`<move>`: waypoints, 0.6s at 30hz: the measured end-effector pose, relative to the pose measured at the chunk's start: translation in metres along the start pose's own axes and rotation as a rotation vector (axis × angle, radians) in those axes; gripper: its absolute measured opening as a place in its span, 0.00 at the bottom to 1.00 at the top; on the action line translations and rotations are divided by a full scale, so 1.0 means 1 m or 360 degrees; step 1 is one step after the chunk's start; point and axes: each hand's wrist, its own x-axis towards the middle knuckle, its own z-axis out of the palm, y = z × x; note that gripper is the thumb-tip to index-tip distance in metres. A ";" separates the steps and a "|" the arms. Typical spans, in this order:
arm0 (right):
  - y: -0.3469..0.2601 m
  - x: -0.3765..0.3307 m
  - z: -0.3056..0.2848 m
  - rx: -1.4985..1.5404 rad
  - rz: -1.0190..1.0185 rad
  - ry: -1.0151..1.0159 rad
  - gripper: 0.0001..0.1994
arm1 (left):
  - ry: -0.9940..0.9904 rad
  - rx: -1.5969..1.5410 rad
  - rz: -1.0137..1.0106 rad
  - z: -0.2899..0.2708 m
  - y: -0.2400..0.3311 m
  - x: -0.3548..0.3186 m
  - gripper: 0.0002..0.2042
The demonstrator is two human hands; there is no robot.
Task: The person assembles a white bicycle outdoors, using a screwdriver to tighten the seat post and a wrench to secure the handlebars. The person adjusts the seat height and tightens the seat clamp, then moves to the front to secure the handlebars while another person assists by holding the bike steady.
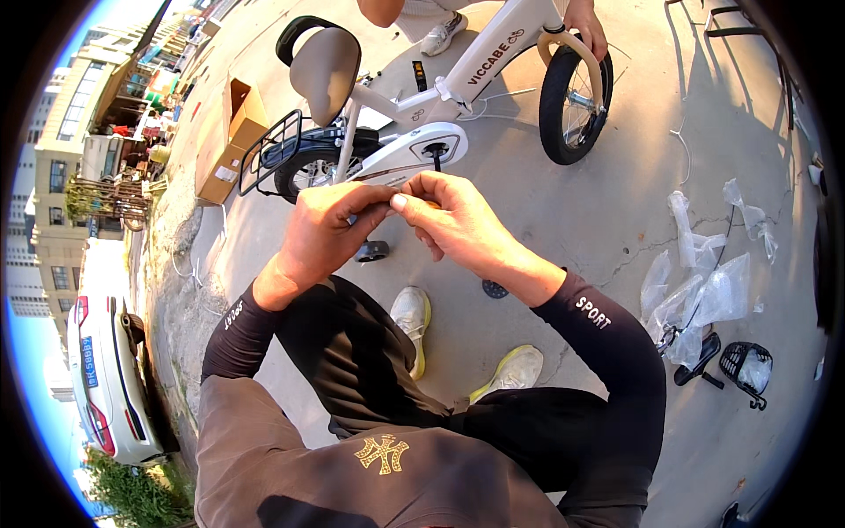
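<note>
Over the concrete, nr the white bike: L hand and R hand joined at the fingertips

Hand status: both hands met tip to tip, approx. ctr. of view. L hand: thumb and index drawn together toward the R hand. R hand: thumb and index likewise pinched, remaining fingers bent below. Could not tell whether a small part sat btwn the tips.

Bike position: just beyond the hands, front end to the R, rear to the L. Nearest the fingertips was the chain guard, white, w/ black crank arm. Saddle, grey-brown, was at upper L; black rear rack was below and L of it. Small black wheel showed just below the L hand. Round black part lay partly hidden by the R forearm.

Co-worker's hand was at the top of the front wheel, beside the fork.

Surroundings: open cardboard box stood L of the rack. Clear plastic bags lay at R, w/ black basket just below. White car stood far L.
</note>
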 end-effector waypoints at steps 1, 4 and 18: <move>-0.004 -0.007 -0.004 -0.0078 0.0033 0.0004 0.14 | 0.0039 -0.0042 0.0077 0.007 -0.006 0.002 0.10; -0.008 -0.025 -0.012 0.0010 0.0142 0.0007 0.14 | -0.0118 -0.0158 0.0161 0.014 -0.002 0.013 0.09; -0.014 -0.036 -0.053 -0.0262 0.0456 0.0184 0.14 | -0.0371 -0.0859 0.0343 0.073 -0.032 0.054 0.08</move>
